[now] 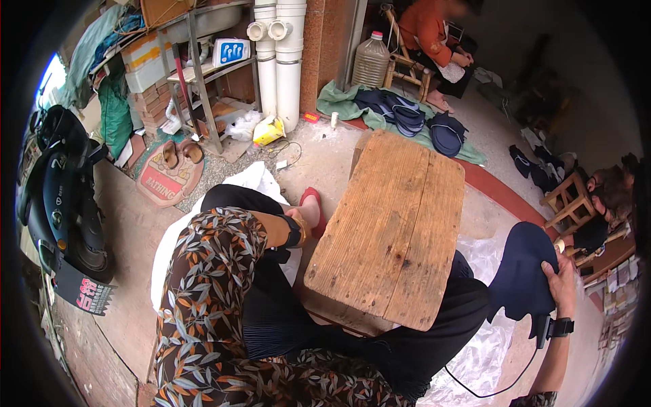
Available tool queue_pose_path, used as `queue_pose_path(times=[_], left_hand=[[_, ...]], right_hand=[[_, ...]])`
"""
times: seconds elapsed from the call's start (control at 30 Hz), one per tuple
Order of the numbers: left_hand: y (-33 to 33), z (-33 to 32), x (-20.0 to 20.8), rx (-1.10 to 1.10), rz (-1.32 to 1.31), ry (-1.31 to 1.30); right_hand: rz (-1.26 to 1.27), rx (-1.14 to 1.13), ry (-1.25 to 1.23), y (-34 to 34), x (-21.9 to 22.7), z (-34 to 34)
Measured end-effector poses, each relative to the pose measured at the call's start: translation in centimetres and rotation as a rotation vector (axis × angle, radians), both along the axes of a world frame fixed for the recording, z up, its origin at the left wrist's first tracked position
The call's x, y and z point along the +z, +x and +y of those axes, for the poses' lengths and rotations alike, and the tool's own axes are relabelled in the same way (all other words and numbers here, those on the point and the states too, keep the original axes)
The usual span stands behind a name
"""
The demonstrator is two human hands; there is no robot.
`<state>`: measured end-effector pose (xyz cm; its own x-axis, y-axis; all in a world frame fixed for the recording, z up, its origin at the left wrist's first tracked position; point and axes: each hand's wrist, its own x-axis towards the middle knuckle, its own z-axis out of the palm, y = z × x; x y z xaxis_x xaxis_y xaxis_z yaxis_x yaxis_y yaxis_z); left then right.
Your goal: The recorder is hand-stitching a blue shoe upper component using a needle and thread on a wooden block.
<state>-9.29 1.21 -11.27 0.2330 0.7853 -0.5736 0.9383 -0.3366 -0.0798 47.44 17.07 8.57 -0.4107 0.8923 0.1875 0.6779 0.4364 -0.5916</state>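
My right hand is out at the right, its fingers and thumb closed on the edge of a flat navy cloth piece. The piece has a rounded top and an uneven lower edge. A dark device on a band is on that wrist, with a thin black cable. Down by my left knee, my left hand shows only in part beyond a black wristband; its fingers are hidden. Between my legs stands a worn wooden bench with nothing on its top.
Clear plastic sheeting lies beneath my right leg. Beyond the bench, dark cloth pieces lie on a green cloth. Two other people sit at the far right. A scooter stands left, near a bath mat with sandals.
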Motion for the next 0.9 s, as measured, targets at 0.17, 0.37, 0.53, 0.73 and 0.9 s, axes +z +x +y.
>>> queue_pose_path(times=[0.17, 0.37, 0.53, 0.73, 0.9], left_hand=[[0.7, -1.0, 0.5, -0.032, -0.014, -0.056], [-1.8, -2.0, 1.1, 0.024, -0.095, -0.105], [-4.0, -3.3, 11.2, 0.879, -0.771, 0.087], [9.5, -10.4, 15.8, 0.678, -1.821, 0.012], [22.8, -6.3, 15.4, 0.688, -2.209, -0.466]], right_hand=[[-0.097, -0.143, 0.084, -2.8, 0.9, -0.9], [0.225, -0.082, 0.033, -1.1, 2.2, 1.1], [1.279, -0.263, -0.131, -1.2, 3.5, 5.2], [1.728, -0.135, -0.451, -12.9, 6.5, 7.1], [1.719, 0.384, -0.609, -24.3, 8.4, 3.2]])
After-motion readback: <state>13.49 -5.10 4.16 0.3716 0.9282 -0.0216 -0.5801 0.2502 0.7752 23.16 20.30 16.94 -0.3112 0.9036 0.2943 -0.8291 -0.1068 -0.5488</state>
